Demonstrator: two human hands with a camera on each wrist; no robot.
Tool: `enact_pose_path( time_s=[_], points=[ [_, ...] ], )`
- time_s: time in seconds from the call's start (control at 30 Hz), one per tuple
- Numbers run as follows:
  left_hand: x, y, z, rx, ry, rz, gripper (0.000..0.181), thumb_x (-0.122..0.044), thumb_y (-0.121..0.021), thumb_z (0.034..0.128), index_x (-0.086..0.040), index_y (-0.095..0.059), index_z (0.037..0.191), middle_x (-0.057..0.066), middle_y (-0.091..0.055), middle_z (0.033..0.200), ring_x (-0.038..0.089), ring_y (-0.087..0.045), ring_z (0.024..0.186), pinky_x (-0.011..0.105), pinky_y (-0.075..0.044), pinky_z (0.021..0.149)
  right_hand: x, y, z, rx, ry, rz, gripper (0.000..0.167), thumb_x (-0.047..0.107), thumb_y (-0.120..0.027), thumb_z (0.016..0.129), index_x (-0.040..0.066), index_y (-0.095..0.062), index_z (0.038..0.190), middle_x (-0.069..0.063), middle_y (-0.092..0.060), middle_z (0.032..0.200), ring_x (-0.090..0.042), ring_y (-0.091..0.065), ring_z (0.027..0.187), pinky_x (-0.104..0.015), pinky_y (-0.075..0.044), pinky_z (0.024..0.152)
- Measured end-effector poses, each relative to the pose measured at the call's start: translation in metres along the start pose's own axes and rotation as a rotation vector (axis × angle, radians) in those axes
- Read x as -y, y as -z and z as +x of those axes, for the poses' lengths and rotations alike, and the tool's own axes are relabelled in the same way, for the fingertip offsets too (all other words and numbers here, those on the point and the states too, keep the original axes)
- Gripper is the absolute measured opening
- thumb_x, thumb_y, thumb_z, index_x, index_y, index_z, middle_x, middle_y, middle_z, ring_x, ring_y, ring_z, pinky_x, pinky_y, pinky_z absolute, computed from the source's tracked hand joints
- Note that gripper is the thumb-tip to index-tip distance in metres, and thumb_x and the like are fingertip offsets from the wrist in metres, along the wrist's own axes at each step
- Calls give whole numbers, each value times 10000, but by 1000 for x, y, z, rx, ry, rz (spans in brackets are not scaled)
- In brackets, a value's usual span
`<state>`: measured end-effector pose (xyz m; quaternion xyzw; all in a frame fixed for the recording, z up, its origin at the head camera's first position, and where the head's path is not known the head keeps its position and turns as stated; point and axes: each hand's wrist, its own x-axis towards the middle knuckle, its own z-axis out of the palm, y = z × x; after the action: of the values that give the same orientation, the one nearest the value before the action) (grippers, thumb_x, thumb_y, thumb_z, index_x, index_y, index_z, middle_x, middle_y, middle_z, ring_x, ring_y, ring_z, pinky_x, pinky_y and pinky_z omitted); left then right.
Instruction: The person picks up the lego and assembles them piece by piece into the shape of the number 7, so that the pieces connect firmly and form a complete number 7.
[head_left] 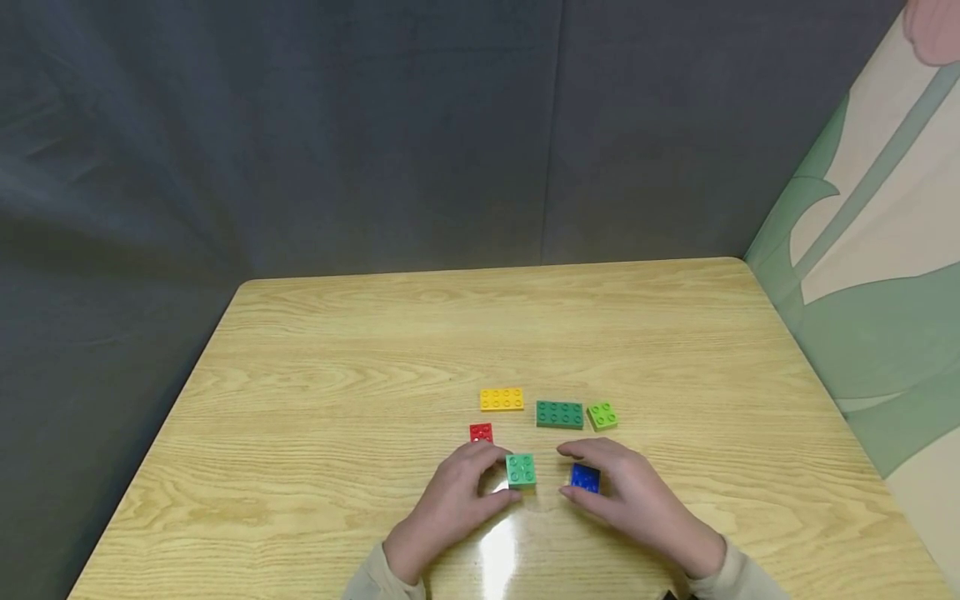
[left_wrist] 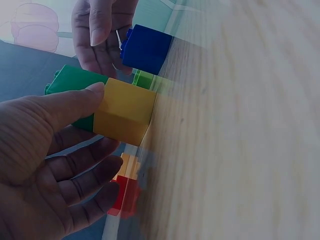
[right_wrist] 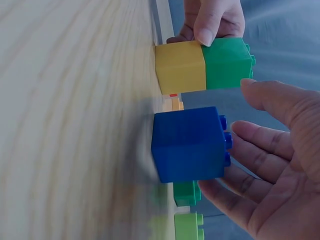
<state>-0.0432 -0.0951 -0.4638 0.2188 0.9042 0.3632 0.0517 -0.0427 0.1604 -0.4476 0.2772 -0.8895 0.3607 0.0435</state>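
My left hand (head_left: 467,490) pinches a stack of two toy building bricks between thumb and fingers. Its upper part is a green brick (left_wrist: 75,86); below it a yellow brick (left_wrist: 126,111) stands on the table, hidden from above in the head view. To the right, a blue brick (right_wrist: 189,146) sits on the table with its studs up. Around it, thumb and fingers spread apart, is my right hand (head_left: 628,490); the thumb stays clear of the brick in the right wrist view. A red brick (head_left: 481,432) lies just beyond my left hand, partly covered by it.
Farther back on the wooden table (head_left: 337,375) lie a yellow brick (head_left: 502,400), a dark green brick (head_left: 559,415) and a small lime green brick (head_left: 602,416). A dark curtain (head_left: 412,133) hangs behind the table, and a patterned cloth (head_left: 885,275) is at the right.
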Motion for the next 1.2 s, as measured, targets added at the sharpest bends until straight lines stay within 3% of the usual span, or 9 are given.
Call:
enact_pose_path(
  time_s=[0.53,0.8,1.2],
  points=[
    [0,0,0,21,24,-22,356,-363,-750,855,-185,-652,1147,-113,-600,1079,74,-535,943,280,-478,862,-5,2,-6,-21,-33,-37,423,207,-827,780,86,-682,1159,48,-680,1145,-162,-634,1061,-401,-533,870],
    [0,0,0,20,30,-33,358,-356,-759,848,-176,-655,1140,-122,-595,1052,72,-538,925,270,-483,845,-5,3,-10,-2,-95,-22,451,251,-826,782,84,-676,1174,43,-671,1168,-163,-621,1087,-410,-518,906],
    [1,-1,0,13,19,-40,370,-346,-766,843,-159,-656,1143,-118,-596,1053,71,-544,929,267,-487,844,-9,3,-16,-17,-80,-58,460,218,-850,749,71,-679,1151,29,-681,1141,-172,-632,1065,-400,-527,890]
  ],
)
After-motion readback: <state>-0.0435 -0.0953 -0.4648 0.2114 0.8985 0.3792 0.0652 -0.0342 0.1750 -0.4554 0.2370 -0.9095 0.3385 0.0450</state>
